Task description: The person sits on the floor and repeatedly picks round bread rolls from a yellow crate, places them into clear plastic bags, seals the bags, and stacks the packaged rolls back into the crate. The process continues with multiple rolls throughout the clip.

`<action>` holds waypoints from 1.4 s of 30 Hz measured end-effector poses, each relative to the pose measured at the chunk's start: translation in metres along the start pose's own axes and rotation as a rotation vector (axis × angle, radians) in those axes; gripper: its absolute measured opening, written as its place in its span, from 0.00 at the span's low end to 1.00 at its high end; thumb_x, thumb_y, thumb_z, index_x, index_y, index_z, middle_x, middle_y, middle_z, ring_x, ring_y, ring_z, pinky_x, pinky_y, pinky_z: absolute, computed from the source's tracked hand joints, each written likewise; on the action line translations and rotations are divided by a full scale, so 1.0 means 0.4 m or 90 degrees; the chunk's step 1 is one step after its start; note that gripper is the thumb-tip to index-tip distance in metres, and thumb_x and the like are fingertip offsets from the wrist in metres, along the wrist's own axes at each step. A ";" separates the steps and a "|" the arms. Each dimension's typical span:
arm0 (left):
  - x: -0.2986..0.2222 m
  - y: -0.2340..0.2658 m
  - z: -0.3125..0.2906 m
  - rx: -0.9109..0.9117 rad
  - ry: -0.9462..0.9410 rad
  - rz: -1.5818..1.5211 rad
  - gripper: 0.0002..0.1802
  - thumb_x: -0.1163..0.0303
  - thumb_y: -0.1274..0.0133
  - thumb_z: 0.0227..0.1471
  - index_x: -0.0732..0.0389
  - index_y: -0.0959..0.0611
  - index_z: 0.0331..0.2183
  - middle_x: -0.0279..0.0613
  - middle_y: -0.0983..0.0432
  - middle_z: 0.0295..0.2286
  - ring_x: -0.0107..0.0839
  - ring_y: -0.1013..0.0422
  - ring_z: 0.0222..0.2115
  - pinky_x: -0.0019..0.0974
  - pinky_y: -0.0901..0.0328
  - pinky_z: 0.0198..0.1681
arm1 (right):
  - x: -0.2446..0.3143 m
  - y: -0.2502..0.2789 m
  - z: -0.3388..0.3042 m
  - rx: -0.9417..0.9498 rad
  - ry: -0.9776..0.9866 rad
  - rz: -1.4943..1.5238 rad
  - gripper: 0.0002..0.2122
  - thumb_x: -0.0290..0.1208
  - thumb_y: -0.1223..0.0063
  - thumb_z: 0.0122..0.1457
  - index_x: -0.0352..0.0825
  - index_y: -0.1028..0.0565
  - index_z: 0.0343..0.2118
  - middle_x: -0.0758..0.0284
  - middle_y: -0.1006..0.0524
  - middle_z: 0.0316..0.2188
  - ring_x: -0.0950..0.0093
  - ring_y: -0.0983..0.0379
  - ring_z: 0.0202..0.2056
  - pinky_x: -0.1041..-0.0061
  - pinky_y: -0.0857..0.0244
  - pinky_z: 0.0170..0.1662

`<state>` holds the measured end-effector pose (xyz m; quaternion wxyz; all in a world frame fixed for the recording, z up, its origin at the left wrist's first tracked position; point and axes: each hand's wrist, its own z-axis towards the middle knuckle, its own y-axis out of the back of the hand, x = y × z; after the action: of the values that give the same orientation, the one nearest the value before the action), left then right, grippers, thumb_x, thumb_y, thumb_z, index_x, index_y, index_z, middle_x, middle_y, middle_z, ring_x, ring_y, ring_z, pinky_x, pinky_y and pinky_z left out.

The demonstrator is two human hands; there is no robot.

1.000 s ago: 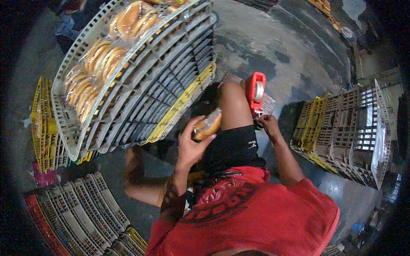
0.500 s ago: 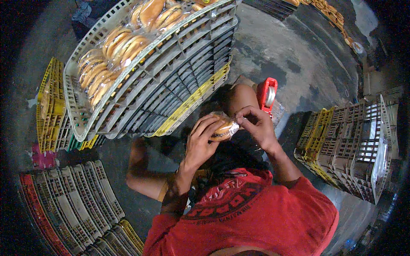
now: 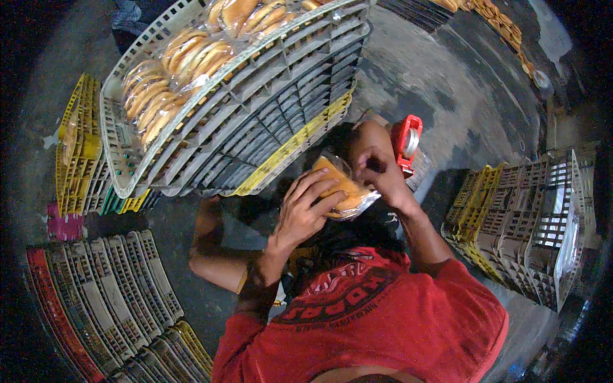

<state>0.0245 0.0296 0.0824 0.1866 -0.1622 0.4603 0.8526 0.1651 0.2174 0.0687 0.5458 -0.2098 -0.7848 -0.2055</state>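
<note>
My left hand [image 3: 305, 214] cups a clear bag of buns [image 3: 341, 191] from below, fingers curled around it, while my right hand [image 3: 377, 169] pinches the bag's twisted neck just above. To seal it well, I judge the neck should stay tightly gathered and the bag steady. Just beyond the right hand sits a red tape dispenser [image 3: 406, 142]; farther past the left hand rises a crate stack [image 3: 268, 121] topped with bagged buns [image 3: 172, 83].

head-worn fisheye, looking steeply down, close
</note>
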 end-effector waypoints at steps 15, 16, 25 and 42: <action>0.028 0.473 0.304 -0.252 0.082 0.230 0.12 0.67 0.40 0.45 0.60 0.18 0.34 0.49 0.23 0.35 0.46 0.27 0.42 0.45 0.33 0.46 | 0.283 -0.019 0.098 -0.047 0.403 0.211 0.41 0.25 0.35 0.45 0.33 0.48 0.62 0.61 0.34 0.54 0.66 0.34 0.54 0.67 0.39 0.58; 0.065 0.534 0.326 -0.169 0.151 0.341 0.15 0.64 0.40 0.45 0.61 0.18 0.35 0.50 0.22 0.35 0.46 0.26 0.41 0.46 0.32 0.44 | 0.312 -0.004 0.132 -0.058 0.426 0.178 0.42 0.26 0.36 0.44 0.32 0.48 0.62 0.61 0.34 0.54 0.67 0.35 0.55 0.67 0.40 0.59; 0.450 0.634 0.368 -0.001 0.362 0.289 0.17 0.59 0.41 0.46 0.64 0.15 0.31 0.50 0.19 0.26 0.42 0.22 0.28 0.43 0.30 0.31 | 0.711 -0.158 0.387 0.255 0.768 -0.185 0.31 0.29 0.42 0.43 0.33 0.36 0.54 0.62 0.30 0.49 0.67 0.31 0.51 0.69 0.39 0.56; 0.066 0.336 0.122 -0.356 0.247 -0.777 0.45 0.69 0.35 0.43 0.63 0.41 0.59 0.43 0.31 0.50 0.35 0.31 0.49 0.39 0.35 0.52 | 0.518 -0.229 0.135 0.251 0.461 0.014 0.22 0.41 0.45 0.59 0.30 0.29 0.50 0.62 0.24 0.44 0.72 0.28 0.45 0.72 0.36 0.51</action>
<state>-0.0668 0.0073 0.1935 0.4978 -0.5830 0.0753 0.6377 0.0074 0.1931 0.2384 0.8186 -0.0239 -0.5641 -0.1055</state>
